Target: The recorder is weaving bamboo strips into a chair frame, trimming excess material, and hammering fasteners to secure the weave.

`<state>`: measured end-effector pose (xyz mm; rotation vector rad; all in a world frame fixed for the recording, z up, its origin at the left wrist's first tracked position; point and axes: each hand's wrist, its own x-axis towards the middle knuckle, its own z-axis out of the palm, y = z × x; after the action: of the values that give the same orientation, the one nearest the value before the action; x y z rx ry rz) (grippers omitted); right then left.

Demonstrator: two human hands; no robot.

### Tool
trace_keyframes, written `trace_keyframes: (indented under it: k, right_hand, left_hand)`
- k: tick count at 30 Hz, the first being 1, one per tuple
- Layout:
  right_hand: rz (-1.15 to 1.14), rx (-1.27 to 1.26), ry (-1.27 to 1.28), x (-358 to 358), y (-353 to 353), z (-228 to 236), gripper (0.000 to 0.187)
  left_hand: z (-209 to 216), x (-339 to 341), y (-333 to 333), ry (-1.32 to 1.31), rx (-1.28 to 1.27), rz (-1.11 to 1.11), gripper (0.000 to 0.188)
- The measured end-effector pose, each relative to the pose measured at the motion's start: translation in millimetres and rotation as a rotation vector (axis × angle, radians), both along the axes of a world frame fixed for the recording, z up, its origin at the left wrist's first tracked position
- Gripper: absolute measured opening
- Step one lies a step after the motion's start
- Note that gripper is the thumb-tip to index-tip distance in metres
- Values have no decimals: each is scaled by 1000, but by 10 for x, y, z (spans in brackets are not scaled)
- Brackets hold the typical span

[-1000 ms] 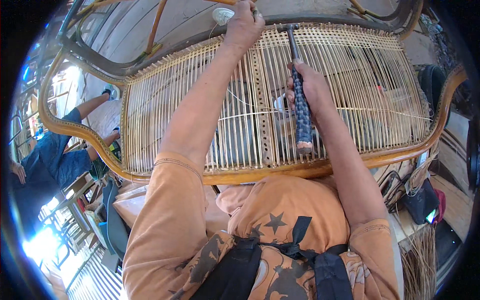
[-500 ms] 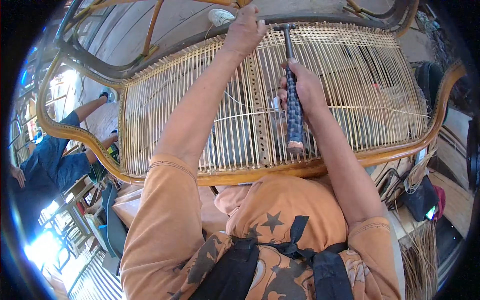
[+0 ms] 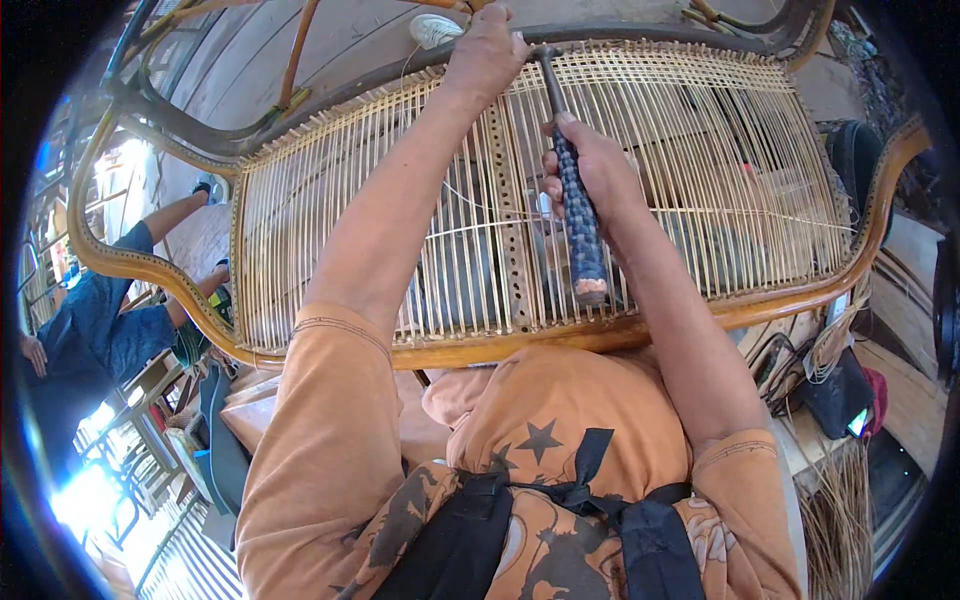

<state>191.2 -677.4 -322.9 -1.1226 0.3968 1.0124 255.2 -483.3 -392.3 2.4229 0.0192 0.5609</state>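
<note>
My right hand [image 3: 600, 170] is wrapped round the dark, textured grip of a hammer [image 3: 577, 225]. The hammer's head touches or lies close to the far rail, just right of my left hand [image 3: 485, 58]. That hand is closed at the far rail; what its fingers pinch, if anything, is hidden. Beneath both arms stretches a wooden frame [image 3: 560, 338] strung with pale cane strands [image 3: 340, 220]. Along the far right edge, cross strands are woven into a narrow band [image 3: 680, 65]. A perforated wooden bar [image 3: 510, 230] divides the panel, and one loose strand crosses it.
A white coiled bundle [image 3: 435, 30] lies beyond the far rail. At the left, another person in dark blue clothes [image 3: 110, 310] sits close to the frame. A dark bag [image 3: 838, 400] and a bunch of long cane strips [image 3: 840, 510] are at the lower right.
The hammer has moved left along the far rail, its head now nearer my left hand and its handle more tilted. My left hand stays closed at the rail.
</note>
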Motion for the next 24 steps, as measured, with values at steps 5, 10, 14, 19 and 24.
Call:
trace_keyframes:
  k: [5,10,14,19,24]
  right_hand:
    - [-14,33,-26,17,5,-4,31]
    - [5,70,-53,75,-77,-4,31]
    - [-1,-78,-113,173,-265,50,31]
    - [-49,-80,-197,136,-510,98,32]
    - [-13,-111,-181,28,-543,96,31]
  left_hand:
    - [-5,23,28,-27,72,-3,31]
    - [83,-18,-54,-14,59,16,32]
    - [127,-6,-55,213,-121,171,37]
    - [91,148,-33,120,-121,283,39]
    - [5,70,-139,155,-81,206,38]
